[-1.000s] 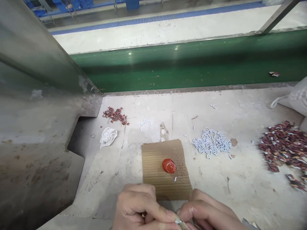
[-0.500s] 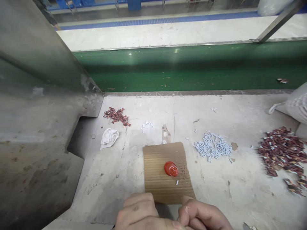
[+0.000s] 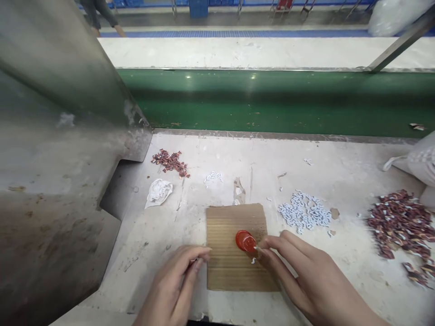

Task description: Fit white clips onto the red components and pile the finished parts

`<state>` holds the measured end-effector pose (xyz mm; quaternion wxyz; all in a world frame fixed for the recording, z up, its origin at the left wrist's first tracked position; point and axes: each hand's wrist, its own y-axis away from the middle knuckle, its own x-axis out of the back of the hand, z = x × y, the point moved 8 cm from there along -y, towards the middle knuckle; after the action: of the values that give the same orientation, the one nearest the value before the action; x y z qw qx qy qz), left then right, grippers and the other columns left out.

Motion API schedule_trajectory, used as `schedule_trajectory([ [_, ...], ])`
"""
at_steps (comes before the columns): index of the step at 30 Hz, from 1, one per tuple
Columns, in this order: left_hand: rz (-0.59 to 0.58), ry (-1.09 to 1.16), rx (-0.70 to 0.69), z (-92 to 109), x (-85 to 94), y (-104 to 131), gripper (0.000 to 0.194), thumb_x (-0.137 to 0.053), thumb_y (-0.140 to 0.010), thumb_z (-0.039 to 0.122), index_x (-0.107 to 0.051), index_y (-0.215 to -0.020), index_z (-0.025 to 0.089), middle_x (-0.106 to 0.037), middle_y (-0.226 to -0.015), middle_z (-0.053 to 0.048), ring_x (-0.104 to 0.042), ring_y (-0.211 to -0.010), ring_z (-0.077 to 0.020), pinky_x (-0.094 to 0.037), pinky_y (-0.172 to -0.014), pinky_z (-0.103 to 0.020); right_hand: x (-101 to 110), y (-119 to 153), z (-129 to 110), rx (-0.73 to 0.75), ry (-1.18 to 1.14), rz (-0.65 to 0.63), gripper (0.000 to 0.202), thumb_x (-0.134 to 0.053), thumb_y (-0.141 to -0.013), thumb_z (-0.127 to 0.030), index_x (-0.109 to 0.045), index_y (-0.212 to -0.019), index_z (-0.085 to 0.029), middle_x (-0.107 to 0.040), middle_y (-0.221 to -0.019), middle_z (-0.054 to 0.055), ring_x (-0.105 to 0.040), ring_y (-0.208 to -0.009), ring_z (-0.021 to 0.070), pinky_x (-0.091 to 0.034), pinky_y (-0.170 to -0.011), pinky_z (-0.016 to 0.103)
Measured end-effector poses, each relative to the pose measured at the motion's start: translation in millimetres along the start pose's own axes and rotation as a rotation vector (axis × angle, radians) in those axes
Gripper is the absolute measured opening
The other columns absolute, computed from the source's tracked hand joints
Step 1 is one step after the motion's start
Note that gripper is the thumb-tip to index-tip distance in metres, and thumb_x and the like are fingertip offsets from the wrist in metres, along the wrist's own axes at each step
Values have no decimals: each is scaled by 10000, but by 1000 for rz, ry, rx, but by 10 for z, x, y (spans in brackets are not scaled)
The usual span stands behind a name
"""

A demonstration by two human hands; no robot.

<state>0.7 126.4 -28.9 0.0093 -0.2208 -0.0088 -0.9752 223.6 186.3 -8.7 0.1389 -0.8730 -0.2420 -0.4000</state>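
A piece of brown cardboard (image 3: 224, 271) lies on the pale worktop. On it stands a small red container (image 3: 245, 241), with one small white curved piece (image 3: 253, 261) just below. My right hand (image 3: 302, 267) is at the container's right side, thumb and forefinger pinched on a tiny whitish piece. At the cardboard's left edge my left hand (image 3: 176, 280) has its fingertips pinched together; what they hold, if anything, is too small to make out. Right of the cardboard lies a pile of pale blue-white curved pieces (image 3: 304, 212).
Dark red pieces lie in a small pile (image 3: 171, 163) at the back left and a larger one (image 3: 401, 222) at the right. A crumpled white wad (image 3: 159, 192) is near the metal panel (image 3: 74, 149). A green belt (image 3: 238, 102) runs behind. A person's legs show far back.
My hands have moved up and apart from the near edge. The right one has come to the red container, the left one to the cardboard's left edge. The view has shifted slightly.
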Motion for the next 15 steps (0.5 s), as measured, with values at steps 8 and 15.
schedule_trajectory([
  [8,70,18,112,-253,302,18,306,-775,-873,153,-831,-1087,364,-814,-918,17,-800,-790,-153,-654,-702,-180,-145,-224,-104,151,282,-366,158,-464,-1045,-132,-560,-996,-248,-587,-829,-7,-611,-635,188,-351,-534,316],
  [15,183,334,78,-42,269,-55,389,-870,-677,-27,-849,-774,349,-854,-906,75,-829,-799,-159,-691,-725,-195,69,-244,-239,212,229,-207,177,-427,-1088,-217,-577,-1000,-249,-573,-755,-12,-618,-566,174,-385,-480,300],
])
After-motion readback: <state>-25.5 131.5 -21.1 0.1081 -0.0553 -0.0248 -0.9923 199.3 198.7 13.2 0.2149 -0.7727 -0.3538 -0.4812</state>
